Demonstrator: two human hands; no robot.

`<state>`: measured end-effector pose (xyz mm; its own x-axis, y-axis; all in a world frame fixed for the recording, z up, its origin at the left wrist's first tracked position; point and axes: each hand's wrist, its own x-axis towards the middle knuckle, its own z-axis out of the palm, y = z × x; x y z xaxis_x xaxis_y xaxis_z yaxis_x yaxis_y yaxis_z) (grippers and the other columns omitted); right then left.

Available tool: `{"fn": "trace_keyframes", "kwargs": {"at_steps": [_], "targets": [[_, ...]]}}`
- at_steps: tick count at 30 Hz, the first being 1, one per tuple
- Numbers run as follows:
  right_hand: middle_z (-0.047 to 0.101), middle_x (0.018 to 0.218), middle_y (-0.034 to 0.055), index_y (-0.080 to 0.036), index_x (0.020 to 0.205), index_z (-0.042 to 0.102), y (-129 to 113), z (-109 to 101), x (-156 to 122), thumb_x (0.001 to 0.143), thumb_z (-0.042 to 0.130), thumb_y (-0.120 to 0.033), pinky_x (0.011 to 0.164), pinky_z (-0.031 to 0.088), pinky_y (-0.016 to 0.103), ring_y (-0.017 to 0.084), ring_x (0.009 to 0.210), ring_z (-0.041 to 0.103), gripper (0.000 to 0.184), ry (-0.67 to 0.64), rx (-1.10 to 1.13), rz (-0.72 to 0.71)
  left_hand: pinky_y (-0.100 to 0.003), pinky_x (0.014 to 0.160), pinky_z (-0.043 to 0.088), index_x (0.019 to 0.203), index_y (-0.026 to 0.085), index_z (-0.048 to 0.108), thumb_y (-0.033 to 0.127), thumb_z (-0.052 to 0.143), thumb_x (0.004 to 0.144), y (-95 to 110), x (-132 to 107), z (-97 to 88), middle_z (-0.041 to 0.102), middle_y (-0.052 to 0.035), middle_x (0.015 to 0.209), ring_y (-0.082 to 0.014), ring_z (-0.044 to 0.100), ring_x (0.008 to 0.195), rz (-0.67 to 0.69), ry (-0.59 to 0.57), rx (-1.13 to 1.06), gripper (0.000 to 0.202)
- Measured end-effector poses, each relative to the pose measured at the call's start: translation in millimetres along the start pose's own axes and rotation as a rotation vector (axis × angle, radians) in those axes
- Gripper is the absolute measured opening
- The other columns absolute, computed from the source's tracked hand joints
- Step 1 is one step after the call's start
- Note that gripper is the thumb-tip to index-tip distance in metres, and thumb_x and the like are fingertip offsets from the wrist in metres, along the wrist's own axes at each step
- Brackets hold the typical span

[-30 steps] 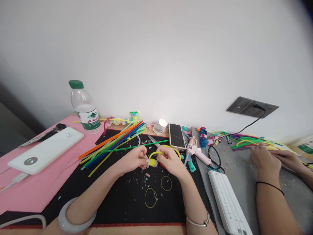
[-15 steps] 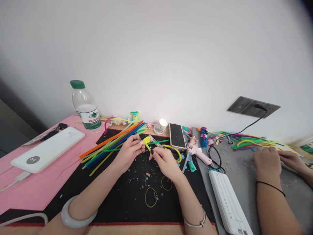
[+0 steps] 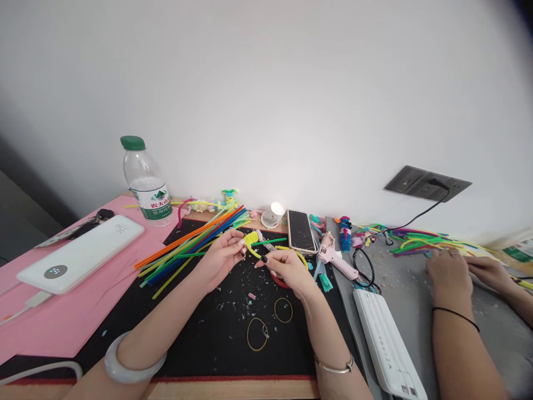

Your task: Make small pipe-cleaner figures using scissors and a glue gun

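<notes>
The head-worn camera looks forward and down, black mat (image 3: pixel 204 350) near, wall (image 3: pixel 266 105) beyond.

Between the left forearm (image 3: pixel 169 319) and the right forearm (image 3: pixel 328 328), the near part of the black mat (image 3: pixel 200 350) gives free room; only thin rubber bands (image 3: pixel 258 350) and low scraps (image 3: pixel 252 296) lie there. On the far left, the coloured stems (image 3: pixel 195 239) and the taller bottle (image 3: pixel 150 191) block the way. On the far right stand in the way the phone (image 3: pixel 301 230) and the glue gun (image 3: pixel 340 263); nearer, the white power bank (image 3: pixel 387 339).

Yellow coiled strand (image 3: pixel 252 239) in left hand (image 3: pixel 224 254)
</notes>
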<state>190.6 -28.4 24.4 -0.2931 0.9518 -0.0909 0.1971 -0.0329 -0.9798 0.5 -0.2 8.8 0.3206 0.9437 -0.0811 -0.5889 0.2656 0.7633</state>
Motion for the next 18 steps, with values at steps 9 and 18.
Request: {"fn": "trace_keyframes", "kwargs": {"at_steps": [9, 18], "targets": [[0.034, 0.048, -0.007, -0.012, 0.081, 0.074, 2, 1, 0, 0.08, 0.062, -0.041, 0.044, 0.011, 0.023, 0.005, 0.044, 0.022, 0.031, -0.061, 0.086, 0.032, -0.016, 0.063, 0.045, 0.083, 0.018, 0.06, 0.013, 0.07, 0.073, 0, -2, 5.1, 0.053, 0.0025, 0.07, -0.007, 0.05, 0.064, 0.0, 0.021, -0.055, 0.015], [0.038, 0.048, -0.0069, -0.012, 0.07, 0.067, 9, -2, 3, 0.076, 0.064, -0.043, 0.043, 0.013, 0.022, 0.005, 0.042, 0.023, 0.031, -0.034, 0.106, 0.058, -0.018, 0.062, 0.043, 0.086, 0.016, 0.063, 0.01, 0.07, 0.071, 5, -9, 8.5, 0.054, 0.0008, 0.073, -0.0062, 0.048, 0.061, -0.241, -0.116, -0.071, 0.018]]}}
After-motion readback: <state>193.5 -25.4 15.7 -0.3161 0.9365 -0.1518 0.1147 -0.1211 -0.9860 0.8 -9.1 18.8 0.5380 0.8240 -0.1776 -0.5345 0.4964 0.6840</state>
